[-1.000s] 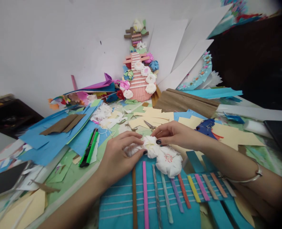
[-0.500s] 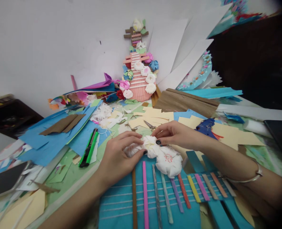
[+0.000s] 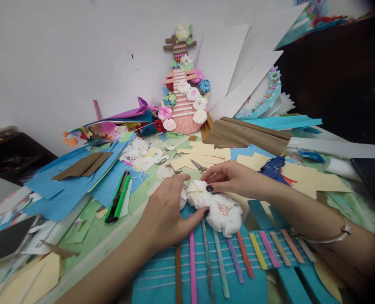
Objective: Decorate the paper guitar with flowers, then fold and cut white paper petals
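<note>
A blue paper guitar shape [image 3: 162,274] with white strings and coloured strips lies in front of me. Two white paper flowers sit at its top edge: a small one [image 3: 197,195] and a larger one [image 3: 224,213] with a red-dotted centre. My left hand [image 3: 167,213] lies over the blue paper with its fingers curled against the small flower, thumb tip under it. My right hand [image 3: 230,177] comes from the right and pinches the small flower's top with its fingertips.
A finished pink paper guitar [image 3: 184,101] with flowers leans on the white wall. Blue and cream paper sheets, brown card [image 3: 244,135], small scissors [image 3: 199,165], a green-and-black cutter [image 3: 119,196] and a blue glue gun [image 3: 274,168] cover the table. A dark tablet [image 3: 6,238] lies at the left.
My left hand has slid right and down, its fingers now spread around the small flower instead of gripping white paper at its left. The right hand has barely moved.
</note>
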Demonstrator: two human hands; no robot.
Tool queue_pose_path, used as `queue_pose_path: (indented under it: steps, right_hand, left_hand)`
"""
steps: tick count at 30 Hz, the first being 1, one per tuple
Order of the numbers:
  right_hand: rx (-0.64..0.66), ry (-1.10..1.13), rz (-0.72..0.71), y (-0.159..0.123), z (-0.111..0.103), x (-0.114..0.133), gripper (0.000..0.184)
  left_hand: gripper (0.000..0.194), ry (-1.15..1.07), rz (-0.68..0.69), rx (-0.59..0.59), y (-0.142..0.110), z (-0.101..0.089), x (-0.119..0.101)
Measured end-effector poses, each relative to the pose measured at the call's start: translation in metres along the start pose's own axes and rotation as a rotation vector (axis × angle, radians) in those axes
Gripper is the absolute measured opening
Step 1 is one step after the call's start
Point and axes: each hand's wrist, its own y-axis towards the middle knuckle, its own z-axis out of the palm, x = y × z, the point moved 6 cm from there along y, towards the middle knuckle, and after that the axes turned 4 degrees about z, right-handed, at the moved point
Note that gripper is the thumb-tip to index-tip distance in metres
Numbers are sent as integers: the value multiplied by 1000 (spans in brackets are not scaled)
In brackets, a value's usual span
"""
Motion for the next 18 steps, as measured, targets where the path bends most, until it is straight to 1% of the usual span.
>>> queue_pose_path:
  steps: [12,18]
  right_hand:
    - [-29,3,26,0,-2,-1,29]
    - [-38,-6,29,0,-1,0,30]
  left_hand:
    - [39,24,-35,27,2,0,-1]
    - [39,17,-39,22,2,0,-1]
